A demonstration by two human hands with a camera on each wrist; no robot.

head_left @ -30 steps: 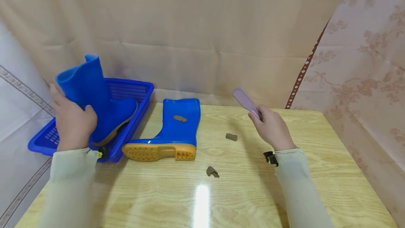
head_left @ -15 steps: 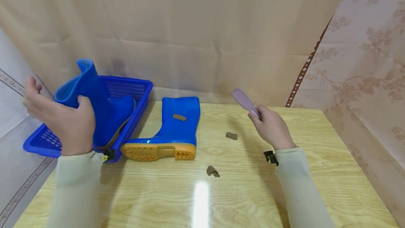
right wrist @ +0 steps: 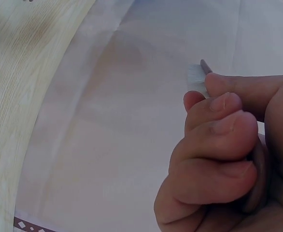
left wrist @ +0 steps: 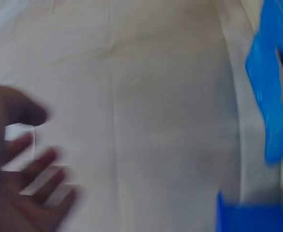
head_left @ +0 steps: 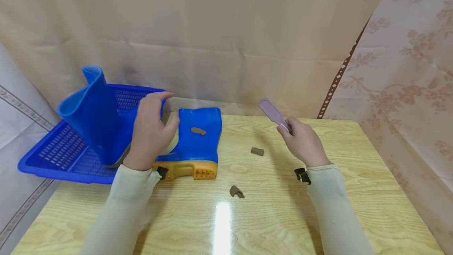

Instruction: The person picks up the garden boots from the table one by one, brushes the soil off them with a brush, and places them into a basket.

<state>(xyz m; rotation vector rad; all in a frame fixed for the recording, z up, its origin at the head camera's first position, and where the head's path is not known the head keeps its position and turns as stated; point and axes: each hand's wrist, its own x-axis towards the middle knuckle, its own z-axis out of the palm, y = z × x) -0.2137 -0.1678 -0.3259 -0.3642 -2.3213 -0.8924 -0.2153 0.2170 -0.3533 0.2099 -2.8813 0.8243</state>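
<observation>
My right hand (head_left: 303, 141) grips the handle of a pale purple brush (head_left: 271, 111), held up over the table. White bristles show beyond the curled fingers in the right wrist view. My left hand (head_left: 150, 129) is empty, its fingers loosely bent, in front of the gap between two blue rubber boots. One boot (head_left: 93, 117) stands in a blue plastic basket (head_left: 67, 174), leaning, its shaft upward. The other boot (head_left: 199, 145) lies on its side on the table with its orange sole toward me; my left hand hides its toe. A brown patch (head_left: 198, 131) sits on its shaft.
Two brown lumps, one short piece (head_left: 257, 151) and one curled piece (head_left: 236, 192), lie on the wooden table (head_left: 276, 215) right of the lying boot. A beige cloth (head_left: 212, 42) hangs behind the table, and a flowered cloth (head_left: 417, 89) hangs at the right.
My left hand has let go of the boot in the basket and moved right, toward the lying boot. The right hand keeps the brush in nearly the same place.
</observation>
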